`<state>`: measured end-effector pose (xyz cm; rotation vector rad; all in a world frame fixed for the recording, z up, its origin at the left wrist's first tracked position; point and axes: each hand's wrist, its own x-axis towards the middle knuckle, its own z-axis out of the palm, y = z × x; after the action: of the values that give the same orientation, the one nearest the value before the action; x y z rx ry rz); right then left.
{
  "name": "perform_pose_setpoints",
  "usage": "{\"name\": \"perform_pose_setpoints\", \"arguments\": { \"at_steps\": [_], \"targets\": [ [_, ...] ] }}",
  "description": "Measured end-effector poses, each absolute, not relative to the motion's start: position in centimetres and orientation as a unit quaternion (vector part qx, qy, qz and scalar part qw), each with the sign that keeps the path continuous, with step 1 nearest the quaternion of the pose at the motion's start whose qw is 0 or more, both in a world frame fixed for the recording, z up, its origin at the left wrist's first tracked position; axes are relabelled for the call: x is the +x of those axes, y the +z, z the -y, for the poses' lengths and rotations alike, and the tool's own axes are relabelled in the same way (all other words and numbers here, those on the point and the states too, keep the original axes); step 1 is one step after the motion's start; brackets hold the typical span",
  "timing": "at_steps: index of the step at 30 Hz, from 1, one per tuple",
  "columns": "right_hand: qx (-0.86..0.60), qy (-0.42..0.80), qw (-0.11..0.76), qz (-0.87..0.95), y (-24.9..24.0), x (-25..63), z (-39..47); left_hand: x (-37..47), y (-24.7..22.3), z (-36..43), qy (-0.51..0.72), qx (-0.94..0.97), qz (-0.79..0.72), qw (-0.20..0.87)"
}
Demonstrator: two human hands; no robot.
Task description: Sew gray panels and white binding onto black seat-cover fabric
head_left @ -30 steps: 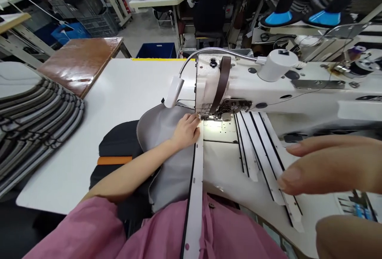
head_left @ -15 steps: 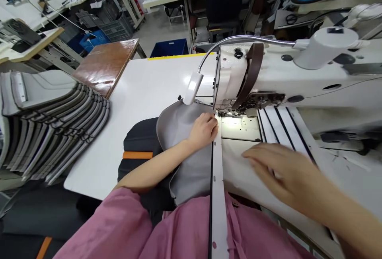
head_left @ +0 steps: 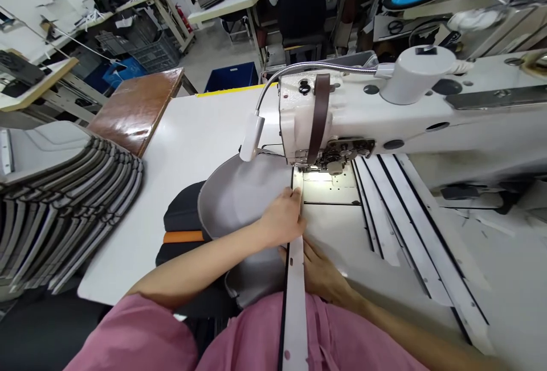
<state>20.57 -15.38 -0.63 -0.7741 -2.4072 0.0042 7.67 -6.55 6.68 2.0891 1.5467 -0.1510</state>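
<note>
A long white strip point(head_left: 294, 302) with a black edge and small holes runs from the sewing machine's needle area down over my lap. My left hand point(head_left: 282, 218) is closed on the strip just in front of the machine, fingers bent over it. Lower down, my right hand point(head_left: 322, 271) grips the strip from the right, with some fingers hidden beneath it and a fingertip showing on its left side. Under the left forearm lies a grey fabric panel point(head_left: 239, 194), its right side meeting the strip. The white sewing machine point(head_left: 363, 111) has its lamp point(head_left: 253, 136) over the panel.
More white strips point(head_left: 410, 228) lie on the table right of the needle plate. A black padded piece with an orange band point(head_left: 183, 237) sits beside the panel. Stacked grey panels point(head_left: 72, 194) stand at left. A person in dark clothing point(head_left: 301, 0) is beyond the blue bin point(head_left: 231, 77).
My right hand has come left from open air to the strip and taken hold. My left hand sits slightly lower along the strip. The view has shifted right.
</note>
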Motion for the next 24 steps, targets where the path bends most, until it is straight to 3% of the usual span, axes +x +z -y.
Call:
{"name": "perform_pose_setpoints", "arguments": {
  "at_steps": [7,15,24],
  "targets": [
    [-0.314,-0.059,0.303,0.898,-0.3,20.9,13.8,8.0,6.3,5.1,-0.034,0.772,-0.586,0.245],
    [-0.331,0.04,0.263,0.905,0.2,21.3,11.4,8.4,6.9,4.7,-0.025,0.766,-0.584,0.268],
    [-0.353,-0.042,0.241,0.903,-0.8,21.8,12.3,8.0,7.1,5.3,-0.027,0.774,-0.559,0.297]
  ]
}}
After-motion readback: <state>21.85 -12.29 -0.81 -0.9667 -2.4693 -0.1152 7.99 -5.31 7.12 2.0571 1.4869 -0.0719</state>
